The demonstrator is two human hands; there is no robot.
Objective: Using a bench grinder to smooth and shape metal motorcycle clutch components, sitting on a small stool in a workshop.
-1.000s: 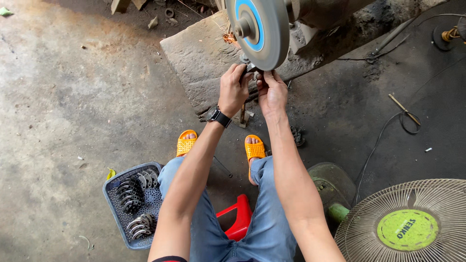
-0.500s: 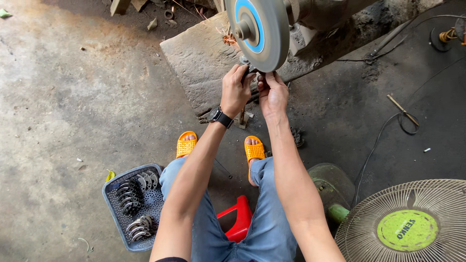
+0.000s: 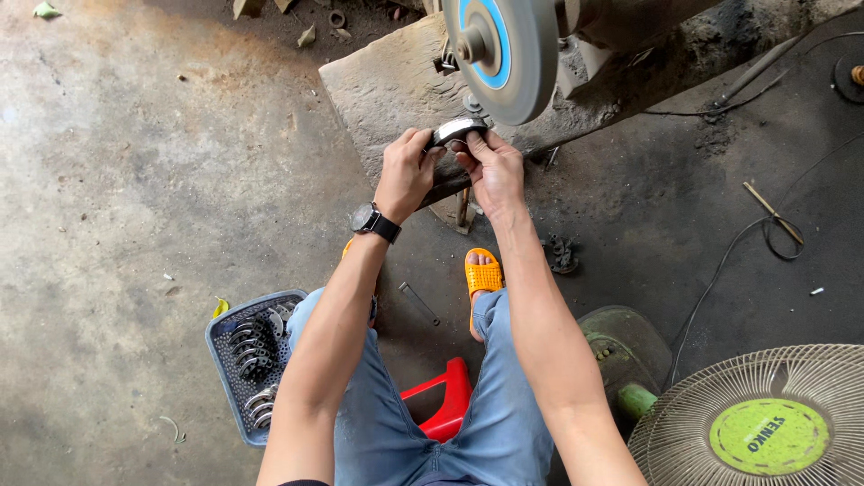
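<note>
My left hand (image 3: 404, 174) and my right hand (image 3: 492, 169) together grip a curved shiny metal piece (image 3: 455, 131). They hold it just below the grey grinding wheel (image 3: 502, 56) with a blue centre, apart from the wheel's rim by a small gap. A black wristwatch (image 3: 374, 221) sits on my left wrist. The wheel is mounted on a rough concrete block (image 3: 387, 90).
A blue-grey basket (image 3: 225, 364) holding several similar metal pieces stands on the floor at my left. A red stool (image 3: 441, 405) is under me. An electric fan (image 3: 765, 423) with a green hub stands at the lower right. Cables (image 3: 720, 270) run across the dark floor.
My hands have drawn the metal piece down and slightly away from the wheel's lower edge; the view has shifted a little.
</note>
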